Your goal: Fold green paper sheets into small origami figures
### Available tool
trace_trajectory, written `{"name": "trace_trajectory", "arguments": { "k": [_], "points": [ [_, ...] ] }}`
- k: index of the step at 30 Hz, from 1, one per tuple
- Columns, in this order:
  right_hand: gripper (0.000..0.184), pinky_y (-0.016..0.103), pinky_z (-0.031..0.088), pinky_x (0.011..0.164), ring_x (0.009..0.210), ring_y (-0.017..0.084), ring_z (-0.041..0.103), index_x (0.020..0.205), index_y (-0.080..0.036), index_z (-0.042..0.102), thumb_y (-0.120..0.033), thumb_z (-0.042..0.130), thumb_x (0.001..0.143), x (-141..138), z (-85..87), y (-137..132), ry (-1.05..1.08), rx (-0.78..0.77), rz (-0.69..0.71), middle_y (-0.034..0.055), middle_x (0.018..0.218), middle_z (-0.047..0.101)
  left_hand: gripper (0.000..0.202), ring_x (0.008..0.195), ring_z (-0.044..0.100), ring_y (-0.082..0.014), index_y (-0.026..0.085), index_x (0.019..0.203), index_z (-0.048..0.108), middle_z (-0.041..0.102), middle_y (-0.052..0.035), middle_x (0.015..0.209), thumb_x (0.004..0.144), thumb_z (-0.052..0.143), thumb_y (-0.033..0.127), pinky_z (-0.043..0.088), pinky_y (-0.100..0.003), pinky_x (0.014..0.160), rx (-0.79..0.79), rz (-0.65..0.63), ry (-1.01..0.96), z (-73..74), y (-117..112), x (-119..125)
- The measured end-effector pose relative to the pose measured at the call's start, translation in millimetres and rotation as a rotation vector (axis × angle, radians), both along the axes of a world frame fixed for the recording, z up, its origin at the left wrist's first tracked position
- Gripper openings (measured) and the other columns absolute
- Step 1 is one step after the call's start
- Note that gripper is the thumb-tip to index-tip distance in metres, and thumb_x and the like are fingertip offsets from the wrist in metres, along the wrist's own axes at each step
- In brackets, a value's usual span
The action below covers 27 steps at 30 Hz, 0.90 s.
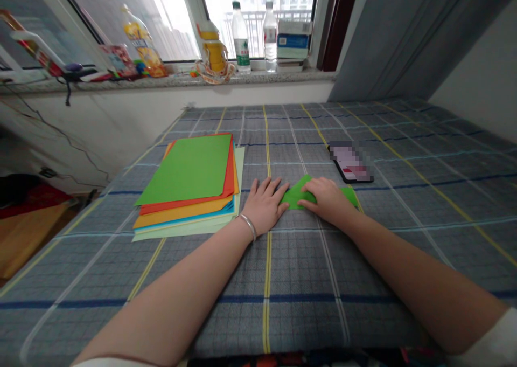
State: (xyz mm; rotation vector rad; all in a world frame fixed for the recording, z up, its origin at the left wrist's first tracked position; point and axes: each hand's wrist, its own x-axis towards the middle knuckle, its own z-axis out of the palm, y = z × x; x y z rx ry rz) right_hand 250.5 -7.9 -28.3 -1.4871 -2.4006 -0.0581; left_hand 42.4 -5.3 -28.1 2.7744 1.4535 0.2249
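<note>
Far left, at 9 o'clock from the left hand, a loose stack of square coloured paper sheets (186,170) lies on a grey-blue plaid bedsheet (404,281): green on top, then red-orange, yellow, blue and pale green. Silver metal bangle (248,227) on the left wrist. Left hand (264,205) open, flat, palm down, fingertips at the left edge of the folded piece, no grip. Small folded piece of bright green paper (297,197) lies centre, mostly under the right hand, a point poking out at about 3 o'clock. Right hand (327,200) flat, fingers together, pressing down on it, no pinch. Black smartphone (351,162) at 1 o'clock from the right hand, screen pixelated. Risks: soft bedding gives under pressure, so creases could come out weak or crooked; the paper could slip between the hands; the bangle or left wrist could catch the stack edge.
</note>
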Motion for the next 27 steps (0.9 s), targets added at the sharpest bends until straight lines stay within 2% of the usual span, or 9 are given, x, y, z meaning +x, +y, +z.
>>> {"name": "trace_trajectory", "arguments": {
  "k": [5,10,17,24,27],
  "points": [
    [0.043,0.034,0.044,0.08,0.09,0.023,0.057,0.106,-0.019,0.059,-0.038,0.075,0.071,43.7,4.9,8.7,0.07,-0.13,0.096,0.0057,0.095,0.063,0.052,0.141,0.025,-0.0304,0.023,0.144,0.035,0.032,-0.008,0.152,0.096,0.04,0.042,0.016,-0.059,0.114,-0.031,0.005,0.019,2.2,1.0,-2.5],
    [0.049,0.034,0.048,0.08,0.09,0.023,0.06,0.111,-0.018,0.06,-0.035,0.076,0.067,76.6,8.8,8.7,0.094,-0.246,0.001,0.0065,0.099,0.063,0.051,0.14,0.027,-0.0302,0.026,0.141,0.038,0.034,-0.0056,0.151,0.093,0.047,0.041,0.02,-0.059,0.112,-0.079,-0.02,-0.005,4.7,5.9,-7.2],
    [0.042,0.038,0.047,0.091,0.102,0.025,0.06,0.11,-0.02,0.065,-0.031,0.071,0.07,91.2,12.8,7.4,0.045,-0.35,-0.049,0.0081,0.11,0.066,0.049,0.141,0.026,-0.0286,0.029,0.137,0.042,0.034,-0.0043,0.151,0.089,0.055,0.029,0.022,-0.061,0.111,-0.209,-0.042,-0.047,14.4,12.8,-17.3],
    [0.04,0.033,0.052,0.077,0.09,0.022,0.064,0.11,-0.023,0.066,-0.019,0.064,0.07,93.0,22.3,-1.7,0.033,-0.4,-0.108,0.0057,0.106,0.068,0.05,0.14,0.028,-0.0279,0.026,0.135,0.043,0.034,-0.0068,0.151,0.086,0.055,0.025,0.023,-0.058,0.111,-0.235,-0.091,-0.088,14.3,14.9,-22.0],
    [0.042,0.036,0.051,0.082,0.094,0.023,0.063,0.113,-0.021,0.066,-0.02,0.064,0.07,90.3,22.5,-3.4,0.024,-0.363,-0.09,0.007,0.108,0.068,0.047,0.138,0.033,-0.0276,0.024,0.128,0.05,0.041,-0.0077,0.147,0.081,0.059,0.024,0.023,-0.057,0.111,-0.199,-0.091,-0.152,12.0,15.2,-21.5]
  ]
}}
